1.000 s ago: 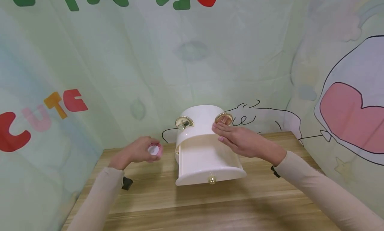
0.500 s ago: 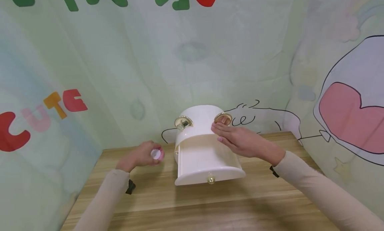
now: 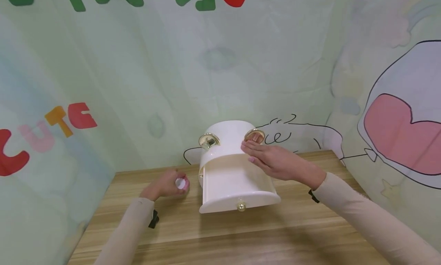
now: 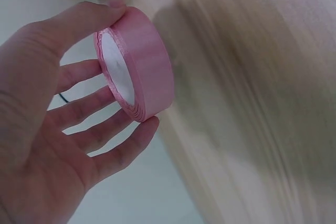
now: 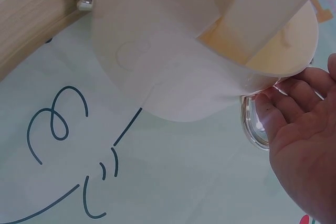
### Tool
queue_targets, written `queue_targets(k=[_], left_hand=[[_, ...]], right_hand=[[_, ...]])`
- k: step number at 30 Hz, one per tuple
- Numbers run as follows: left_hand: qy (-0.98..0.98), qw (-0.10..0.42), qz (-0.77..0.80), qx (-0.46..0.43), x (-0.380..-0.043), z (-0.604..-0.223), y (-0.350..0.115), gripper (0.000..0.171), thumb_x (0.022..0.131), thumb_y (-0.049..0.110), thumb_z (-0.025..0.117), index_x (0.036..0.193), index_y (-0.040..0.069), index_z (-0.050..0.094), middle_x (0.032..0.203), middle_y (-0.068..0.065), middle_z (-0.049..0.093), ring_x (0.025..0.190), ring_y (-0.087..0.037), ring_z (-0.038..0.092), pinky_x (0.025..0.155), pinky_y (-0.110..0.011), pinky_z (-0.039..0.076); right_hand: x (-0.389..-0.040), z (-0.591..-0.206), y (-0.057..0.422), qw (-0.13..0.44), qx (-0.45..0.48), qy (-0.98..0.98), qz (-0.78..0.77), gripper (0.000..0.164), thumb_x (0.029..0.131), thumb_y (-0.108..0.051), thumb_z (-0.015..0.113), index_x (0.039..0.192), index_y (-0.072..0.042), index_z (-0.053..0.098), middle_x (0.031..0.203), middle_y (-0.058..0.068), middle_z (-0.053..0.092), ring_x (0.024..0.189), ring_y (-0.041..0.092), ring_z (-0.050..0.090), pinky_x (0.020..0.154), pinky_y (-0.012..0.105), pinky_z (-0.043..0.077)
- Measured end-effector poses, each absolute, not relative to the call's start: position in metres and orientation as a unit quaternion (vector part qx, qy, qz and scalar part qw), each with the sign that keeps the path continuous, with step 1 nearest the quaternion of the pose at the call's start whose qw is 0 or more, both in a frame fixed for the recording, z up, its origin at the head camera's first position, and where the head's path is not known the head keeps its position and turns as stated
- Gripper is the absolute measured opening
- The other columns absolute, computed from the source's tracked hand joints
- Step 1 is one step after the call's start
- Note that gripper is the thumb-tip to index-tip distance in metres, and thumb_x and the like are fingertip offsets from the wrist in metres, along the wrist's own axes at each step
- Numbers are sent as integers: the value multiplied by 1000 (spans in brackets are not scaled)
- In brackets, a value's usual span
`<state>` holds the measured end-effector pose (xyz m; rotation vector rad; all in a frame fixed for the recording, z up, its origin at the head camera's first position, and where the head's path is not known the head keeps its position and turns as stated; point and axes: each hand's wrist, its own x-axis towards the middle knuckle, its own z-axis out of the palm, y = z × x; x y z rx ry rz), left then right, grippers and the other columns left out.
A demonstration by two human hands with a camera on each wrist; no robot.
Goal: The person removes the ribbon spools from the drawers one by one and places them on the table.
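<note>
A roll of pink ribbon (image 4: 152, 66) with a white core is in my left hand (image 3: 166, 184), pinched between thumb and fingertips, above the tabletop left of a white rounded drawer box (image 3: 229, 137). The box's drawer (image 3: 237, 177) stands pulled out toward me, with a small gold knob (image 3: 241, 207) on its front. My right hand (image 3: 277, 162) rests with straight fingers on the box's upper right, beside a gold-rimmed ear (image 3: 254, 136). In the right wrist view, the fingertips (image 5: 265, 111) touch the box's edge near that ear.
The box stands on a wood-grain table (image 3: 172, 234), near its back edge. A second gold-rimmed ear (image 3: 209, 141) is on the box's left side. Printed curtains (image 3: 138, 66) with cartoon drawings and letters close in the back and both sides.
My left hand has moved right and slightly lower with the ribbon roll, nearer the box. The right hand stays on the box, and the drawer remains pulled out.
</note>
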<state>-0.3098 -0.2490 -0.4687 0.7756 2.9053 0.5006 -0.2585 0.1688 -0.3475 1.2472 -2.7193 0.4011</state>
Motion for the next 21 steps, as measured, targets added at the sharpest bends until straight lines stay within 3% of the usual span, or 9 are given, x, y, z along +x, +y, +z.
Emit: queue_targets(k=[7,13,21], left_hand=[[961,77,158,212,-312,-481,-250,48,81,21,83,122,-1,72,105,-9,72,91,-19,60,80,-36,54],[963,102,163,190,-313,-486,-248,47,81,22,85,120,-1,73,101,-7,71,88,-18,58,80,-36,54],[968,116,156,159,-315,-493,-246,56,81,24,88,127,-3,70,111,-12,73,94,-23,61,90,-46,58]], right_hand=[[-260,-349,169,60,408,-902,133,51,114,-31,41,159,-8,43,167,9,40,156,27,39,122,50,41],[-260,-349,170,63,411,-900,134,50,114,-31,41,159,-8,43,167,9,41,156,27,40,122,50,41],[-260,-349,169,65,411,-900,129,51,114,-31,41,159,-8,43,167,10,40,156,27,40,122,50,41]])
